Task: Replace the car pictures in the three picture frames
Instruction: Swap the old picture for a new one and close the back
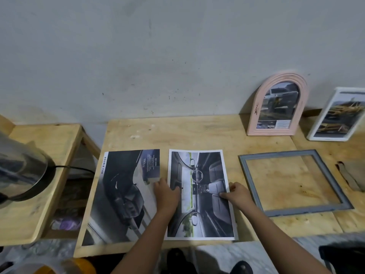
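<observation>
While right grip (238, 194) pinches print (199, 171), kettle (21, 175) left

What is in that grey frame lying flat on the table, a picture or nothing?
Empty. The grey frame holds no picture: the table's bare wood shows through its opening. Whether glass is in it, cannot tell.

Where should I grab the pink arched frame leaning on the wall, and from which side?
Probably by its two straight side edges, below the arch, coming from the front and above. The pink arched frame stands on its flat base, tilted back against the wall, so its back is out of reach while both sides look free.
</observation>
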